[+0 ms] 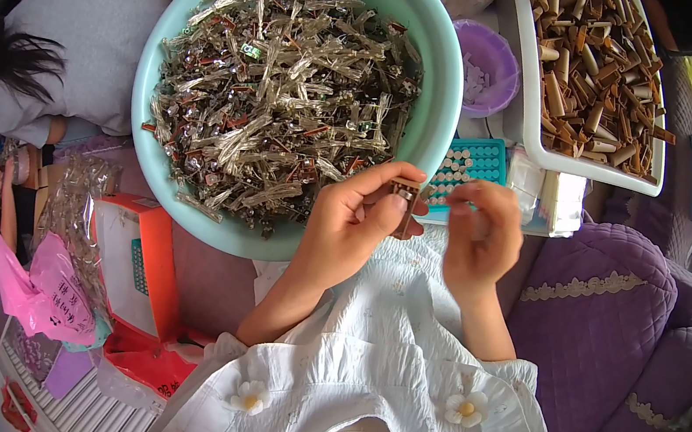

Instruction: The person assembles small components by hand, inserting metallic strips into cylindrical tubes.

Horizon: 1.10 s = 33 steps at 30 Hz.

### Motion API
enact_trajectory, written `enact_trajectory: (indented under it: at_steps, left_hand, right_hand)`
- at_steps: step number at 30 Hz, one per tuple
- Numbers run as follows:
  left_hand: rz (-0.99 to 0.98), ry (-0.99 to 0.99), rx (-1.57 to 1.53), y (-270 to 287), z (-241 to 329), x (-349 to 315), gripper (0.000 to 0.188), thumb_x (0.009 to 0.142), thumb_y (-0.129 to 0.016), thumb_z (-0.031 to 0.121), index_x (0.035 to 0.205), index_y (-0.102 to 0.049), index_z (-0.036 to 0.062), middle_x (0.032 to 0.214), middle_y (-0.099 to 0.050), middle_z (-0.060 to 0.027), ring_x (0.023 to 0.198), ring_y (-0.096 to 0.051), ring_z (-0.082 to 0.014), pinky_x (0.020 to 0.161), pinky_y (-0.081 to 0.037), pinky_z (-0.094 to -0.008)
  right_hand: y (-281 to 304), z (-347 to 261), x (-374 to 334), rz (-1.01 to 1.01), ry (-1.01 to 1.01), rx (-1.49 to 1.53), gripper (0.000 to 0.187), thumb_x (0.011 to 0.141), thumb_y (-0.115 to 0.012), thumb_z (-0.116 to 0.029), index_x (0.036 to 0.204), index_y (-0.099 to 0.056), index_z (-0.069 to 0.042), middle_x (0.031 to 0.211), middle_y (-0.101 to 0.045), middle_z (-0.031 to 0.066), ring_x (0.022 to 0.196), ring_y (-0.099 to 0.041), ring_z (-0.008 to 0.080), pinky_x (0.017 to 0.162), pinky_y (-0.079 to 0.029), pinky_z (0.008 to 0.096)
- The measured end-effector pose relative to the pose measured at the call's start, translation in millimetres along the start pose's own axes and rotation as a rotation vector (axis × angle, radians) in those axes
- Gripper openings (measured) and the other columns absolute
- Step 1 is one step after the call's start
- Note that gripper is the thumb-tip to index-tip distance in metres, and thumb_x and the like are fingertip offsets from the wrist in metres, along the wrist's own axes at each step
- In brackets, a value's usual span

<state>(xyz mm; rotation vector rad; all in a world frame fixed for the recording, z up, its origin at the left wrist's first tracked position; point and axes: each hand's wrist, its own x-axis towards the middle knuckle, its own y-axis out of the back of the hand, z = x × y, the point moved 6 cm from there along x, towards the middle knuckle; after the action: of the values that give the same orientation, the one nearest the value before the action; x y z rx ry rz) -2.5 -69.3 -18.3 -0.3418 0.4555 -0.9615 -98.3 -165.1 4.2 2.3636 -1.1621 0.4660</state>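
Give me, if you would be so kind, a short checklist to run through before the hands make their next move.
1. Left hand has a grip on the small brown piece: ok, pinched between thumb and fingers.
2. Right hand is holding a part: cannot tell, its fingertips are blurred.
3. Teal tray is fully in view: not ok, the right hand covers a corner of it.
4. White round pieces are available: ok, many sit in the tray.
5. White bin is stocked: ok, heaped with brown parts.
6. Green basin is close by: ok, it appears within easy reach of the left hand.
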Motion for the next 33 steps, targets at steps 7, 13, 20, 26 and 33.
enact_trajectory:
  at_steps: [7,13,20,26,33]
  left_hand:
    - [0.003,0.012,-0.073,2,-2,1,0.03,0.085,-0.05,0.013,0.11,-0.047,-0.0023,0.088,-0.058,-0.0101,0.077,-0.057,-0.0126,0.068,-0.048,-0.0233]
    - [0.005,-0.005,-0.063,4,-3,1,0.029,0.085,-0.049,0.012,0.11,-0.046,-0.0019,0.087,-0.057,-0.0097,0.075,-0.057,-0.0131,0.069,-0.047,-0.0243]
    - [0.006,0.01,-0.094,6,-1,-2,0.027,0.084,-0.049,0.014,0.106,-0.047,-0.0018,0.087,-0.057,-0.0103,0.074,-0.057,-0.0142,0.068,-0.048,-0.0253]
    - [-0.011,-0.008,-0.045,4,-2,-2,0.029,0.083,-0.051,0.016,0.105,-0.046,-0.0017,0.088,-0.057,-0.0102,0.075,-0.057,-0.0136,0.069,-0.048,-0.0253]
    - [0.027,0.0,-0.007,-4,-2,-1,0.032,0.082,-0.052,0.005,0.112,-0.045,-0.0024,0.09,-0.058,-0.0081,0.078,-0.057,-0.0106,0.07,-0.048,-0.0225]
  right_hand:
    - [57,71,-29,-0.011,-0.347,-0.379,0.019,0.077,-0.053,0.002,0.096,-0.052,0.0,0.082,-0.058,0.0098,0.074,-0.057,0.0158,0.066,-0.045,0.0266]
    - [42,81,-50,-0.243,-0.2,-0.756,0.023,0.074,-0.057,-0.003,0.097,-0.054,-0.005,0.084,-0.059,0.0085,0.081,-0.055,0.0252,0.066,-0.045,0.0335]
    - [37,85,-50,-0.241,-0.209,-0.783,0.018,0.074,-0.057,-0.001,0.091,-0.054,-0.004,0.08,-0.059,0.0083,0.077,-0.056,0.0235,0.065,-0.045,0.032]
    - [36,36,-22,0.041,-0.186,-0.384,0.019,0.07,-0.058,0.006,0.087,-0.055,-0.002,0.078,-0.06,0.0086,0.066,-0.06,0.0183,0.06,-0.047,0.0257]
    - [-5,-25,8,0.035,0.204,-0.072,0.026,0.062,-0.064,0.01,0.083,-0.051,0.001,0.072,-0.061,0.0111,0.066,-0.061,0.0207,0.057,-0.05,0.0257]
